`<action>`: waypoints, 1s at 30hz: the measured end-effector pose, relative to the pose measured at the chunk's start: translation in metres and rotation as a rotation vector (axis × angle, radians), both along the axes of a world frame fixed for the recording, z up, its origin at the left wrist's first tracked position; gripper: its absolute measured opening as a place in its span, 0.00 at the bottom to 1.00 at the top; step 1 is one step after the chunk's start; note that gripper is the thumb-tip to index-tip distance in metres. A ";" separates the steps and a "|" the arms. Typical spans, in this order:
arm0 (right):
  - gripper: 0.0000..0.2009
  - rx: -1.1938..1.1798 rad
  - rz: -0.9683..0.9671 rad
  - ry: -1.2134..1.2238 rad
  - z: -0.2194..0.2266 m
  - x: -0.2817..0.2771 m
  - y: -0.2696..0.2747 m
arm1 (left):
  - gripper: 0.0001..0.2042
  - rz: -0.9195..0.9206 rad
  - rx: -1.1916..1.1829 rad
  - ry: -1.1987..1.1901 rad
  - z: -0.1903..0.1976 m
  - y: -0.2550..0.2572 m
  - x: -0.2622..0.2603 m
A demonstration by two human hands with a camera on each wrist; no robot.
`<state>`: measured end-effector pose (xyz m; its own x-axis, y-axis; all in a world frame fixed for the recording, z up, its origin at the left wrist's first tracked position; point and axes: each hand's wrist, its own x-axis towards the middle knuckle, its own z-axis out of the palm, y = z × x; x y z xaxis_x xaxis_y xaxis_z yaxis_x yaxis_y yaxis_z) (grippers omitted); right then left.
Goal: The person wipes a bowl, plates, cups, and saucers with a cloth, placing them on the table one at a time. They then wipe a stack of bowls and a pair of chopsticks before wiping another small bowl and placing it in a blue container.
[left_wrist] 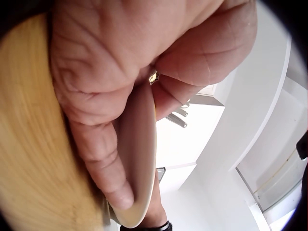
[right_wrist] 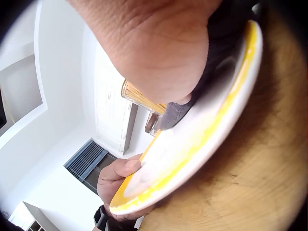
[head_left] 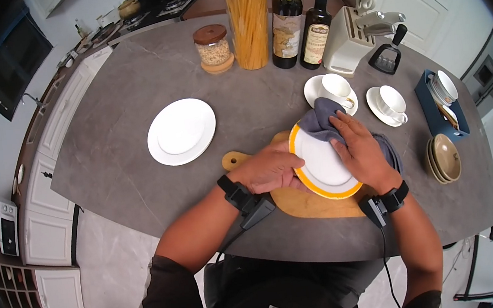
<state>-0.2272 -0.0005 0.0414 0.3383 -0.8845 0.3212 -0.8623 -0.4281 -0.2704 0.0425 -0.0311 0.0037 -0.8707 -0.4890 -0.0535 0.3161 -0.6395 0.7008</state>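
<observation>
A white plate with a yellow-orange rim (head_left: 325, 166) is tilted over a wooden cutting board (head_left: 313, 204). My left hand (head_left: 272, 168) grips its left edge, thumb on the rim and fingers underneath; the left wrist view shows those fingers along the plate's underside (left_wrist: 137, 144). With my right hand (head_left: 363, 150) I hold a dark grey cloth (head_left: 319, 122) against the plate's upper face near the far rim. In the right wrist view the cloth (right_wrist: 175, 114) lies beneath that hand, whose fingertips are hidden. More grey cloth shows beside the right wrist.
Left of the board lies a white plate stack (head_left: 182, 131). Cups on saucers (head_left: 336, 89) (head_left: 391, 101), a blue bin of dishes (head_left: 436, 108) and brown bowls (head_left: 446, 157) stand right. Behind are a pasta jar (head_left: 249, 26), bottles (head_left: 287, 33) and a knife block (head_left: 346, 42).
</observation>
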 end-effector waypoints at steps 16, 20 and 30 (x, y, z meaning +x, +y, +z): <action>0.24 0.240 0.357 -0.192 0.031 0.050 0.029 | 0.18 0.001 0.050 0.083 -0.012 -0.002 0.007; 0.22 0.288 0.425 -0.163 0.041 0.036 0.053 | 0.21 0.018 0.062 0.051 -0.006 0.000 0.005; 0.15 0.088 0.271 -0.091 0.029 -0.007 0.063 | 0.22 0.033 0.050 -0.010 -0.001 0.003 -0.003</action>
